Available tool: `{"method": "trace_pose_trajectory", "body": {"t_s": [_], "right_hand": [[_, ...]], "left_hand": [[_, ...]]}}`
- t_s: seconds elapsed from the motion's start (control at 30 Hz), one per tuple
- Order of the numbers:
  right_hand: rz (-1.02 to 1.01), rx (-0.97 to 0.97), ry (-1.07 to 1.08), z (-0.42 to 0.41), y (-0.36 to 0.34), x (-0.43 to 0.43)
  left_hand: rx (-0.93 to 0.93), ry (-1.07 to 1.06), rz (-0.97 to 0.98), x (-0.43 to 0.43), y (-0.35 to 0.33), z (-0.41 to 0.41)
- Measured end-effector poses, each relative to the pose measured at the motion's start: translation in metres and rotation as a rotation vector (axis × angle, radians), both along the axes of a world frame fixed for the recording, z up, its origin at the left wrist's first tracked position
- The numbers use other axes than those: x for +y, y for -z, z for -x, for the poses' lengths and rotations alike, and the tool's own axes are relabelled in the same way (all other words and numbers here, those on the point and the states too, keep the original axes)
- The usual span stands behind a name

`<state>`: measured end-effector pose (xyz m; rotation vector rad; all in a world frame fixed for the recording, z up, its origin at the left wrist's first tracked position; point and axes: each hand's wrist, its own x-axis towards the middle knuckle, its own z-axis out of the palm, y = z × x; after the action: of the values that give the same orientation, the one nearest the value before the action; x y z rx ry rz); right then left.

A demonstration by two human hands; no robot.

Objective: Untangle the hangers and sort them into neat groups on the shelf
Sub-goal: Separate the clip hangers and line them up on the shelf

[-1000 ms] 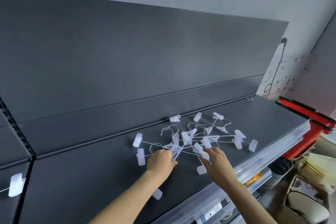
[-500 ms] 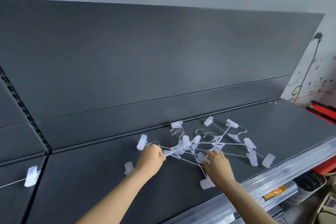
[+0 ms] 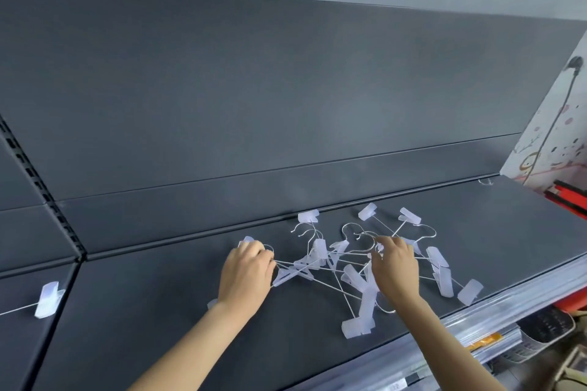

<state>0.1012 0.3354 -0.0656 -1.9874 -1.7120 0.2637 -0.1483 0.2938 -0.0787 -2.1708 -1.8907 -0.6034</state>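
Note:
A tangled pile of wire clip hangers [image 3: 355, 263] with frosted white plastic clips lies on the dark grey shelf [image 3: 158, 311]. My left hand [image 3: 246, 276] grips the left end of one hanger, its fingers curled round the wire beside a clip. My right hand [image 3: 394, 267] reaches into the middle of the pile and pinches a wire near a hook. Several clips fan out to the right and toward the front edge.
One separate hanger clip [image 3: 47, 295] lies on the neighbouring shelf at far left. The shelf's back panel [image 3: 286, 105] rises behind the pile. A clear price rail [image 3: 476, 324] runs along the front edge, with red objects [image 3: 568, 197] and clutter at right.
The view has shifted slightly. My left hand has pulled its hanger end further left, and my right hand has moved up and back into the middle of the pile.

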Motion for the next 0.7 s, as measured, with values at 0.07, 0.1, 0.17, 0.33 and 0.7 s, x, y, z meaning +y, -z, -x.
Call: {"method": "trace_pose_trajectory", "body": {"t_s": [0.07, 0.1, 0.17, 0.33, 0.7], "right_hand": [[0.122, -0.077, 0.009, -0.010, 0.003, 0.006], [0.178, -0.101, -0.012, -0.014, 0.005, 0.008], [0.229, -0.090, -0.053, -0.019, 0.008, 0.009], [0.182, -0.037, -0.064, -0.027, 0.005, 0.011], [-0.013, 0.253, -0.064, -0.027, -0.025, 0.021]], "left_hand": [[0.045, -0.037, 0.040, 0.006, -0.001, 0.007], [0.061, -0.046, 0.061, 0.009, 0.001, 0.010], [0.026, -0.023, 0.115, 0.012, 0.005, 0.017], [-0.224, 0.003, 0.218, 0.017, 0.013, 0.019], [-0.318, 0.036, 0.133, 0.027, 0.004, 0.018]]}}
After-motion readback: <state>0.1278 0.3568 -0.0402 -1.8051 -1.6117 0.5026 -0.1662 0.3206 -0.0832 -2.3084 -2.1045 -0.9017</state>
